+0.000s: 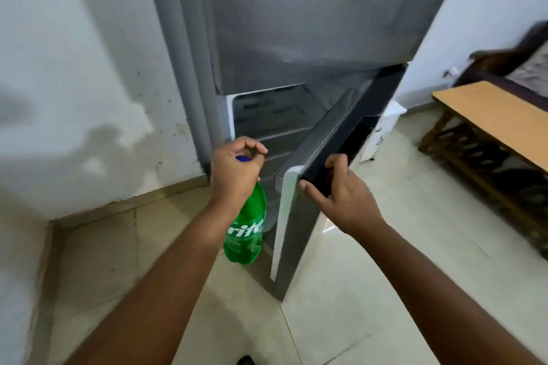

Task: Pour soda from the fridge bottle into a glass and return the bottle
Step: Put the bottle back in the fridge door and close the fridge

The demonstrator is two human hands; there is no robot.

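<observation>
- While the fridge (296, 24) stood with its lower door (296, 216) swung open, the bottle (246, 228) hung upright just in front of the open compartment, clear of the floor (355, 290).
- Left hand (234, 175) was closed round the bottle's neck from above, fingers curled over the blue cap (243, 158), carrying the whole weight from the top.
- Right hand (341, 190) gripped the door's top edge, on the side away from the fridge body, with the thumb on the near face and the fingers wrapped over the dark handle recess.
- No glass showed anywhere near the fridge, so I could not tell whether pouring was done or still to come.
- The bottle looked like green plastic, large, and probably fairly full, so likely heavy enough to swing from a neck hold.
- Chilled plastic may be damp and slick, and the walls would give if squeezed; the stiff neck under the cap ring seemed the safest hold, with a second hand under the body for pouring.
- A wooden bench (489, 115) stood well off to the fridge's right.
</observation>
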